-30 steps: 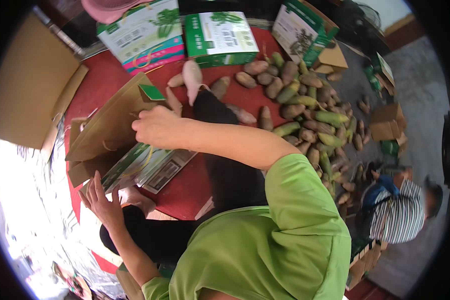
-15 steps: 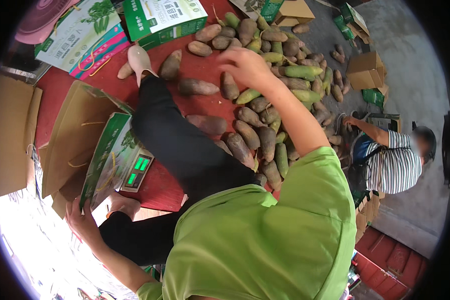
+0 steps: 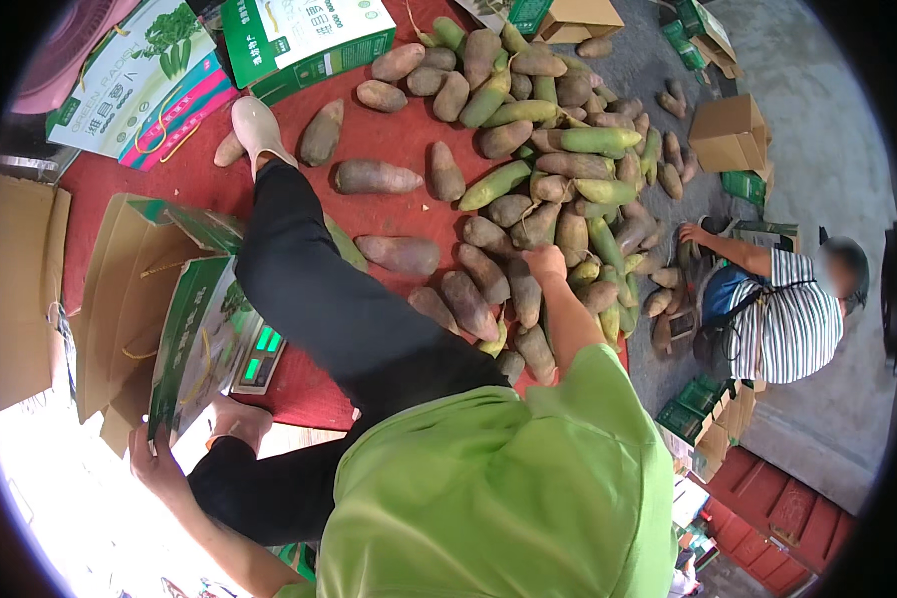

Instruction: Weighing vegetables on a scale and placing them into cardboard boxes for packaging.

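My left hand [image 3: 157, 466] pinches the lower edge of an open green-and-white carton [image 3: 191, 334] with a yellow cord handle. The carton stands tilted in front of a digital scale [image 3: 260, 357] with lit green displays, which it partly hides. My right hand [image 3: 545, 262] is down in the radish pile, fingers curled at the end of a brownish radish [image 3: 524, 295]; its fingertips are partly hidden. Around it lie several long radishes, some green [image 3: 598, 141], others coated with brown soil [image 3: 468, 306], on a red mat [image 3: 399, 214].
My white boot [image 3: 258, 130] stands on the mat beside loose radishes. Printed cartons [image 3: 304, 35] stand at the far left, and a large brown carton [image 3: 20, 279] is at the left edge. At right, a person in a striped shirt [image 3: 785, 329] crouches near radishes and an open box [image 3: 730, 133].
My right hand has moved down and right from above the loose radishes into the pile. A green radish now shows beside my leg. My left hand still grips the carton, which has shifted slightly left.
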### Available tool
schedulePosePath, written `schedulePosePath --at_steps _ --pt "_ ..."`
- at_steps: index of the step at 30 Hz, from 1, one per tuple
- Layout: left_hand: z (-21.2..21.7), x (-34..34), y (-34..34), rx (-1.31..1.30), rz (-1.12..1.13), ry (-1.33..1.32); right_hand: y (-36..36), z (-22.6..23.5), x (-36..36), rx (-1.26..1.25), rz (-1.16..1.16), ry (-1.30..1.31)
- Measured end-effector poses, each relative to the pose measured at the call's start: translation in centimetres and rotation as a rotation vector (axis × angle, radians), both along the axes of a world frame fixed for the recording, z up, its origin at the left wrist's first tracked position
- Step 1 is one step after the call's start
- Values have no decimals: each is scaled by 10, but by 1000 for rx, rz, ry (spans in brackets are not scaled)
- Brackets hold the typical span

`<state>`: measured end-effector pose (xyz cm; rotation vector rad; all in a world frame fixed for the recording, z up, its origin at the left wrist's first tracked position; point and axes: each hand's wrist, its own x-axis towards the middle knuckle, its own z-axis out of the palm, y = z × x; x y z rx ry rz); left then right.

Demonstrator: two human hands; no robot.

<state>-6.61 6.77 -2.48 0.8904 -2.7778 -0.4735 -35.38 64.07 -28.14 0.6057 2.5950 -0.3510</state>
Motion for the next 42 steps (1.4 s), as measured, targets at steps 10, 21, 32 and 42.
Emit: schedulePosePath --at_steps 10,21,32,42 --pt "0 -24 13 279 279 179 0 -44 -56 -62 -518 -12" --pt "10 -19 9 45 245 -92 -18 -35 -56 -187 -667 60" --pt "18 -26 15 -28 134 -21 -23 24 -34 -603 -545 -248" --pt "13 -20 14 -64 79 -8 -261 265 -97 -1032 796 174"
